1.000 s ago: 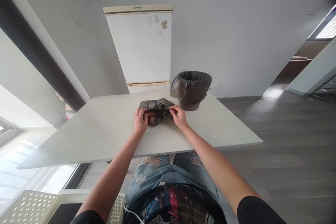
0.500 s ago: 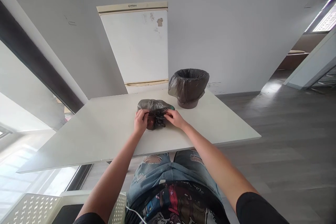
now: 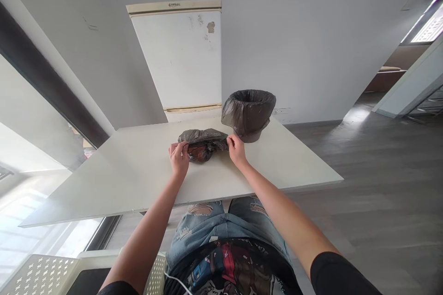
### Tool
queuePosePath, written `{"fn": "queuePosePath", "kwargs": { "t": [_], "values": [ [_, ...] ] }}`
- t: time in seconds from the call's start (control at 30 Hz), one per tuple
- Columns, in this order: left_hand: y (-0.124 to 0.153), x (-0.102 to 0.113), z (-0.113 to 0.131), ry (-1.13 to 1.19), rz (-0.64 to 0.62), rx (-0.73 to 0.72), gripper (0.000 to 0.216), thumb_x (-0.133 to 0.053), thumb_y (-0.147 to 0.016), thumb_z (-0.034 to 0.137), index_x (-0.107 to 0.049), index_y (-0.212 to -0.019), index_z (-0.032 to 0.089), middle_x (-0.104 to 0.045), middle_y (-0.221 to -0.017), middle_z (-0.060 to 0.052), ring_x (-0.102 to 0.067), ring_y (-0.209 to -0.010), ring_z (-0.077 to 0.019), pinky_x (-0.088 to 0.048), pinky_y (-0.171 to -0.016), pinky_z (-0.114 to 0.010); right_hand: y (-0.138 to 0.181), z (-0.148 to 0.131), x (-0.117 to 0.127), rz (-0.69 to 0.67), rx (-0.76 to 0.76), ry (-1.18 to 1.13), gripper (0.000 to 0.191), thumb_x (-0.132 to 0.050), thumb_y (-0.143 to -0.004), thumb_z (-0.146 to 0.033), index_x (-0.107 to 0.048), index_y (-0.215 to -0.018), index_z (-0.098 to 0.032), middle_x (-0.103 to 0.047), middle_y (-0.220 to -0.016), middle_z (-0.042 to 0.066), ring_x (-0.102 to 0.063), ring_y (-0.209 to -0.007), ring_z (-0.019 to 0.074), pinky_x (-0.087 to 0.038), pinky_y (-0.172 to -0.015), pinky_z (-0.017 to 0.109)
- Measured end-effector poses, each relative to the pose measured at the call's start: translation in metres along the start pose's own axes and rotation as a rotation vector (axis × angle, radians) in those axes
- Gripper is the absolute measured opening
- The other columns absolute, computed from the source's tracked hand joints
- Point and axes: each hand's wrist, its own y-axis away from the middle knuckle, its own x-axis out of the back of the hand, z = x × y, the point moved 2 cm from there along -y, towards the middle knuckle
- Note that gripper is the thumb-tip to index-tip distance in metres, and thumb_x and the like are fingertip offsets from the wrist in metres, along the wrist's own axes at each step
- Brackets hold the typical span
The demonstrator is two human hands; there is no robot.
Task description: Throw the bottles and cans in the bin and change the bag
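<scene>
Bag point(image 3: 205, 137) on the table point(image 3: 138, 170), held at both ends
Left hand point(image 3: 179, 158) pinches its left end, right hand point(image 3: 236, 150) its right; reddish-brown contents point(image 3: 196, 153) show through. Lined bin point(image 3: 248, 117) stands just beyond the right hand.

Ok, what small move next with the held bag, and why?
Perhaps ease the left hand and right hand slightly further apart to tighten the held bag: they pinch its opposite sides, and it stretches between them; whether it's knotted isn't clear.

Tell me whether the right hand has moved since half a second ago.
Yes, the right hand has moved rightward, farther past the right edge of the refrigerator.
</scene>
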Motion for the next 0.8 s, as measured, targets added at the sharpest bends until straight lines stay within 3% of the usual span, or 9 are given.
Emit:
{"fn": "queuePosePath", "kwargs": {
  "t": [0.13,0.2,0.27,0.37,0.5,0.67,0.8],
  "values": [
    [0.003,0.002,0.010,0.033,-0.079,-0.207,0.033,-0.055,-0.104,0.041,-0.071,-0.129,0.025,-0.067,-0.137,-0.015,-0.061,-0.124,-0.0308,-0.045,-0.112,-0.050,0.001,-0.011,-0.002,-0.041,0.110,0.004,0.032,-0.041,-0.108,-0.042,-0.049,-0.083,-0.025,-0.054,-0.089,0.006,-0.052,-0.091,0.0238,-0.045,-0.089,0.037],
    [0.004,-0.002,0.014,-0.010,-0.167,-0.292,0.030,-0.066,-0.099,0.045,-0.078,-0.120,0.027,-0.063,-0.143,-0.014,-0.060,-0.125,-0.0327,-0.043,-0.113,-0.052,0.002,-0.015,-0.002,-0.082,0.132,-0.031,0.032,-0.042,-0.109,-0.043,-0.052,-0.085,-0.024,-0.056,-0.095,0.007,-0.053,-0.097,0.0247,-0.046,-0.091,0.039],
    [0.004,-0.006,0.015,-0.041,-0.209,-0.340,0.018,-0.072,-0.096,0.043,-0.083,-0.101,0.029,-0.066,-0.136,-0.012,-0.061,-0.122,-0.0327,-0.043,-0.111,-0.053,0.003,-0.018,-0.001,-0.098,0.134,-0.078,0.033,-0.044,-0.109,-0.045,-0.056,-0.087,-0.023,-0.057,-0.100,0.009,-0.054,-0.097,0.0250,-0.047,-0.087,0.039],
    [0.003,-0.010,0.012,-0.025,-0.130,-0.349,0.019,-0.071,-0.098,0.035,-0.083,-0.086,0.028,-0.069,-0.121,-0.012,-0.063,-0.110,-0.0292,-0.045,-0.104,-0.050,0.003,-0.016,-0.001,-0.076,0.128,-0.114,0.036,-0.047,-0.109,-0.049,-0.059,-0.088,-0.023,-0.056,-0.099,0.009,-0.054,-0.090,0.0238,-0.047,-0.078,0.038],
    [0.002,-0.007,0.009,0.044,0.040,-0.337,0.020,-0.070,-0.099,0.036,-0.084,-0.088,0.027,-0.068,-0.105,-0.011,-0.063,-0.099,-0.0257,-0.047,-0.094,-0.044,0.003,-0.010,-0.001,0.012,0.120,-0.084,0.040,-0.048,-0.109,-0.051,-0.059,-0.083,-0.023,-0.053,-0.091,0.006,-0.053,-0.086,0.0222,-0.046,-0.076,0.036],
    [-0.001,0.000,0.007,0.051,0.090,-0.349,0.022,-0.067,-0.102,0.038,-0.083,-0.089,0.029,-0.064,-0.074,-0.004,-0.059,-0.078,-0.0220,-0.043,-0.089,-0.042,0.000,-0.002,0.001,0.080,0.069,-0.012,0.040,-0.044,-0.109,-0.048,-0.053,-0.079,-0.024,-0.054,-0.083,0.004,-0.052,-0.079,0.0212,-0.043,-0.073,0.033],
    [-0.004,0.006,0.002,0.029,0.173,-0.252,0.032,-0.060,-0.105,0.043,-0.078,-0.084,0.027,-0.066,-0.072,-0.006,-0.058,-0.082,-0.0251,-0.041,-0.092,-0.045,-0.002,0.009,0.007,0.191,-0.056,0.026,0.038,-0.041,-0.107,-0.048,-0.048,-0.080,-0.024,-0.054,-0.081,0.004,-0.050,-0.077,0.0216,-0.041,-0.075,0.034]
  ]
}}
